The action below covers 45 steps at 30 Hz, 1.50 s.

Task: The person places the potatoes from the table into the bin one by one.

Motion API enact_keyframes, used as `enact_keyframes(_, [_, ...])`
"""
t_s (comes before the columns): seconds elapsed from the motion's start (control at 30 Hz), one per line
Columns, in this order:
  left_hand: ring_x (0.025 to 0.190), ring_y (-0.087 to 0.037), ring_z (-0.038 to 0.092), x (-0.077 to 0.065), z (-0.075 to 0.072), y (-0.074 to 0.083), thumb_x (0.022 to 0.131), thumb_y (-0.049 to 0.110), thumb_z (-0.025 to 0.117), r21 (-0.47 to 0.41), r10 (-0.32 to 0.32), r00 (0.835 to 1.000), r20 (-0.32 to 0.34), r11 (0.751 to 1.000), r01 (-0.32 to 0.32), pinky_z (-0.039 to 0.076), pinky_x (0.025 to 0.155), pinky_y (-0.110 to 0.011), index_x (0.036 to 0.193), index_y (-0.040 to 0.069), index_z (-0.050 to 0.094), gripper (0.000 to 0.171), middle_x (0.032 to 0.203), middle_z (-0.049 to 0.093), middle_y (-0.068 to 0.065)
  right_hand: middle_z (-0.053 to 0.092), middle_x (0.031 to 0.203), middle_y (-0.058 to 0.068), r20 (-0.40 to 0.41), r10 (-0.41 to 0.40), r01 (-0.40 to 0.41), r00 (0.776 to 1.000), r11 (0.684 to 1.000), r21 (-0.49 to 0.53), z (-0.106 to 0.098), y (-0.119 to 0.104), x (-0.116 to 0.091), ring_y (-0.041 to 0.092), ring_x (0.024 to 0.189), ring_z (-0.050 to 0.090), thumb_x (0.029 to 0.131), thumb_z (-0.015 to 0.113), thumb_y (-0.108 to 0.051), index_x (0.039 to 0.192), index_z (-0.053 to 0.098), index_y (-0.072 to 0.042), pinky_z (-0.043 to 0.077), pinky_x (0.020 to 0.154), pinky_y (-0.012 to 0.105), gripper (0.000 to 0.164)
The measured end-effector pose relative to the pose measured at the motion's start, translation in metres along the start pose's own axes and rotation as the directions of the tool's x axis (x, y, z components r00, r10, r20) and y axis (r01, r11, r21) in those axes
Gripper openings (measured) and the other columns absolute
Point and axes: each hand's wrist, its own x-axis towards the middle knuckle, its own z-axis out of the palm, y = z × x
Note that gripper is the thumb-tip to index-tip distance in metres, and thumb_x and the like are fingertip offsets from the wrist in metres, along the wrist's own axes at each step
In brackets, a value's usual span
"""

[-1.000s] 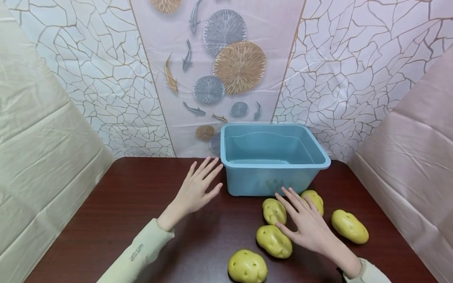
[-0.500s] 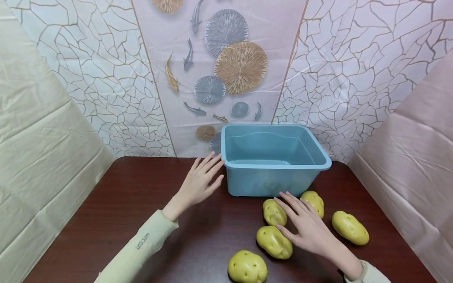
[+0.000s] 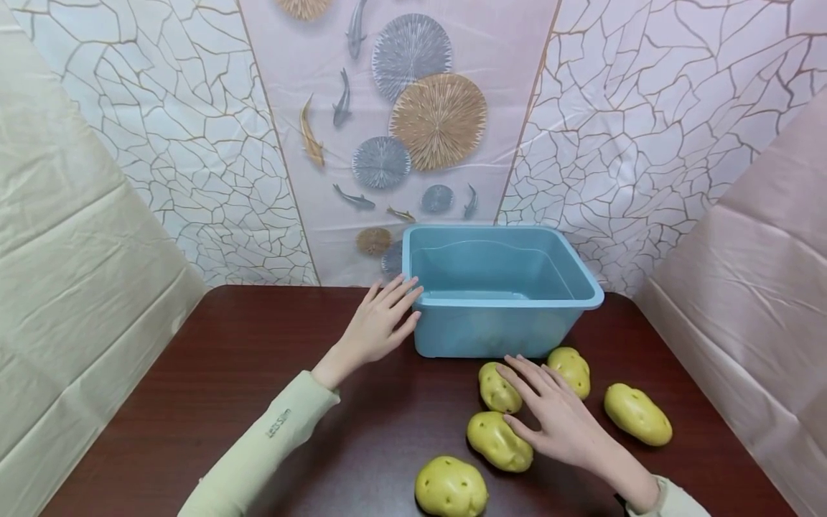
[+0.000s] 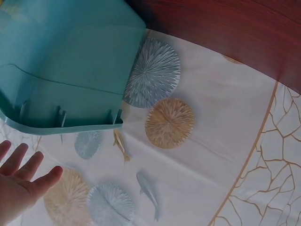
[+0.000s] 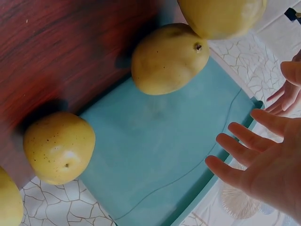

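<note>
In the head view my left hand (image 3: 375,327) hovers at the near left corner of a blue plastic tub (image 3: 497,330), fingers straight and spread; whether they touch its rim I cannot tell. The left wrist view has that hand (image 4: 21,181) apart from the tub's rim (image 4: 61,129). My right hand (image 3: 558,416), fingers extended, is over the potatoes in front of the tub and holds nothing. Nearest to it are one potato (image 3: 499,388) by its fingertips, another potato (image 3: 500,441) by its thumb, and a partly covered potato (image 3: 571,370) behind. In the right wrist view the right hand (image 5: 263,160) shows an open palm.
Another potato (image 3: 638,414) lies to the right of the right hand, and one more potato (image 3: 451,487) near the front. All rest on a dark red-brown wooden table (image 3: 258,352). Patterned cloth (image 3: 439,122) hangs behind the tub, with plain cloth at both sides.
My left hand has moved right and slightly away from me, up to the tub's corner. The right hand has drawn back a little. Tub and potatoes have stayed in place.
</note>
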Motion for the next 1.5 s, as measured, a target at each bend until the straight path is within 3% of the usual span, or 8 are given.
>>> enact_keyframes(0.4, [0.133,-0.019,0.032,0.012,0.008,0.006,0.094,0.033,0.04,-0.014,0.005,0.998,0.063,1.0,-0.004,0.025,0.107,-0.046,0.133,0.015,0.044,0.043,0.138,0.043,-0.003,0.046,0.133,0.007,-0.017,-0.041,0.041,0.999,0.999,-0.01,0.006,-0.002,-0.003,0.027,0.121,0.043,0.072,0.07,-0.03,0.134,0.041,-0.016,0.035,0.092,0.046,0.07])
enact_keyframes(0.87, [0.135,-0.019,0.028,0.025,0.026,0.008,0.095,0.036,0.038,-0.022,-0.018,0.994,0.111,1.0,0.021,0.026,0.107,-0.046,0.134,0.014,0.043,0.045,0.14,0.041,-0.002,0.049,0.129,0.008,0.019,0.004,-0.004,1.0,1.0,-0.018,0.009,-0.007,-0.004,0.023,0.118,0.046,0.075,0.068,-0.034,0.131,0.045,-0.018,0.039,0.086,0.046,0.063])
enact_keyframes(1.1, [0.138,-0.02,0.018,0.027,0.031,0.006,0.096,0.039,0.033,-0.023,-0.043,0.985,0.168,0.999,0.047,0.02,0.109,-0.047,0.138,0.017,0.037,0.048,0.145,0.032,-0.002,0.049,0.129,0.008,-0.002,0.008,-0.008,1.0,1.0,-0.021,0.011,-0.009,-0.006,0.022,0.115,0.047,0.073,0.069,-0.035,0.129,0.048,-0.016,0.04,0.083,0.044,0.063])
enact_keyframes(1.5, [0.14,-0.026,0.007,0.025,0.039,0.004,0.095,0.042,0.032,0.014,-0.034,0.982,0.188,0.999,0.032,0.013,0.111,-0.048,0.14,0.022,0.032,0.049,0.149,0.023,-0.005,0.049,0.129,0.008,0.008,-0.005,0.005,1.0,1.0,-0.023,0.015,-0.014,-0.008,0.022,0.115,0.047,0.074,0.068,-0.036,0.13,0.047,-0.019,0.041,0.081,0.043,0.063])
